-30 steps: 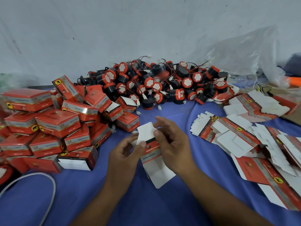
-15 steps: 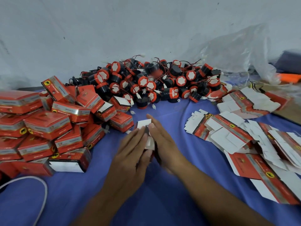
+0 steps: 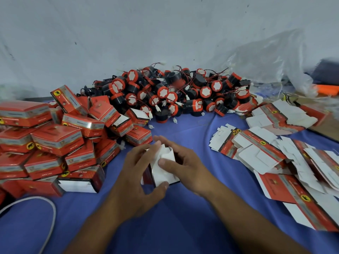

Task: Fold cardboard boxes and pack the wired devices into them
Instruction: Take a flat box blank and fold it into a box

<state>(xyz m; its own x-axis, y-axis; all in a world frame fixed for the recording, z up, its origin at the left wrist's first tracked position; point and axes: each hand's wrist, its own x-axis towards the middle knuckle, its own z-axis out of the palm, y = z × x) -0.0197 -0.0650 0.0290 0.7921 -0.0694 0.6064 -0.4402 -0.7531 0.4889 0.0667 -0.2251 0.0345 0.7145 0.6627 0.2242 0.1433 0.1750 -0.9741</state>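
1. Squaring up between both hands, the carton (image 3: pixel 163 169) had gone from a flat blank to a half-formed box above the blue cloth (image 3: pixel 183 226).
2. The left hand (image 3: pixel 134 175) gripped its left side; the right hand (image 3: pixel 187 162) pinched its white flap.
3. Packing one of the wired devices (image 3: pixel 174 92) probably came next.

cardboard box (image 3: pixel 163 171) largely covered by left hand (image 3: pixel 135 178) and right hand (image 3: pixel 185 167), its far side and flaps hidden behind fingers; both forearms cut off by the near edge. Print on the packed boxes (image 3: pixel 55 138) at left is too blurred to read, and the pile and the white cable (image 3: pixel 50 215) run off the left edge. Far right, an orange thing (image 3: pixel 328 88) and a dark thing (image 3: pixel 328 70) are smeared, cut by the right edge, unidentifiable; flat blanks (image 3: pixel 293 182) also run off right
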